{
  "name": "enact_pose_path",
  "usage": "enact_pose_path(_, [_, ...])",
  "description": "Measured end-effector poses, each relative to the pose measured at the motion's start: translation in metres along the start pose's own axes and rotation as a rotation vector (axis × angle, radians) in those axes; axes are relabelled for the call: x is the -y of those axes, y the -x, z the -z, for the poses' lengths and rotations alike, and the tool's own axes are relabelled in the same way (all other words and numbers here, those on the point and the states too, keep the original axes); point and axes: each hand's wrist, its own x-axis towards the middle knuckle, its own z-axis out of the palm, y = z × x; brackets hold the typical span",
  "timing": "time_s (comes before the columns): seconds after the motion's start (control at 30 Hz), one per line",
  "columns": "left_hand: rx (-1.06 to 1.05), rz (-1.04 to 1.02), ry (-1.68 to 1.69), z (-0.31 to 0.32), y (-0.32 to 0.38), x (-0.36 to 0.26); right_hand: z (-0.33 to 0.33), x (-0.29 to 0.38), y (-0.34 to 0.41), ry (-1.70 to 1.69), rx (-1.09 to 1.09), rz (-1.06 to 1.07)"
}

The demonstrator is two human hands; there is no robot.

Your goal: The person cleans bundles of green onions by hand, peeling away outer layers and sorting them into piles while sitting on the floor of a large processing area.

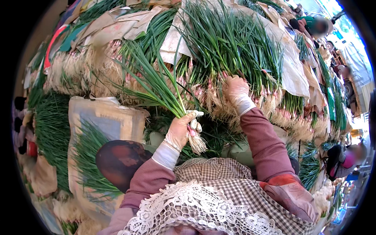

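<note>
My left hand (180, 129), in a pale glove, is closed around a small bunch of green garlic (164, 94). Its long leaves point up and to the left, and its pinkish bulbs and pale roots hang below my fingers. My right hand (236, 87), gloved too, reaches into a large pile of green garlic (223, 38) at the root end, among pink bulbs and stringy roots. Its fingertips are partly hidden by stems, so whether they grip any is not clear.
A printed sack (129, 123) lies left of my knee with loose green leaves (89, 158) on it. More rooted bunches (97, 67) run along the left, partly under paper sheets (123, 23). Other people (346, 161) are at the right edge, beside further rows of bunches.
</note>
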Motion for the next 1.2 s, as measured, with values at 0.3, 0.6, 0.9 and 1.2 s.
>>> enact_pose_path(0.3, [-0.226, 0.007, -0.010, -0.017, -0.003, 0.000, 0.006, 0.007, 0.061, -1.153, 0.345, 0.289])
enact_pose_path(0.6, [-0.291, 0.011, -0.185, 0.009, -0.005, 0.010, -0.001, 0.019, 0.072, -0.984, 0.240, -0.078])
enact_pose_path(0.9, [-0.111, 0.028, -0.267, 0.007, -0.004, 0.011, -0.007, 0.033, 0.094, -0.690, 0.399, 0.422])
enact_pose_path(1.2, [0.166, 0.076, -0.037, 0.000, 0.005, 0.009, -0.023, 0.044, 0.063, -1.759, 0.612, 0.075])
